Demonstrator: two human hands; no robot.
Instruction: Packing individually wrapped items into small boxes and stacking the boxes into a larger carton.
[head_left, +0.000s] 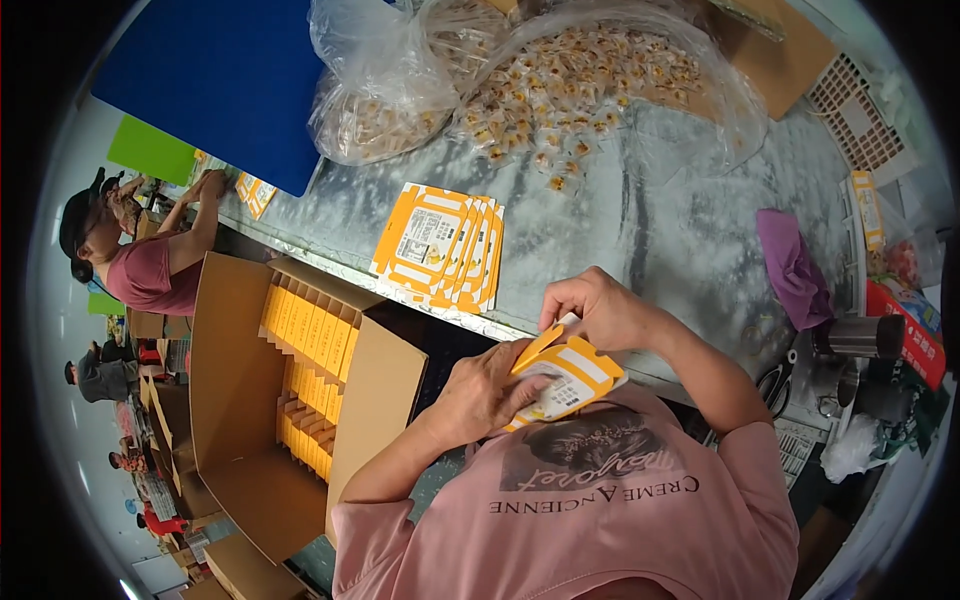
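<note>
I hold a yellow and white small carton close to my chest with both hands. My left hand grips its lower left side. My right hand pinches the flap at its top end. A fanned stack of flat yellow cartons lies on the grey table just beyond my hands. At my left stands an open brown cardboard box with rows of filled yellow cartons packed upright inside.
Clear plastic bags of small wrapped sweets lie at the far side of the table. A blue board, a purple cloth, metal cups and a white crate surround them. Another person works at the far left.
</note>
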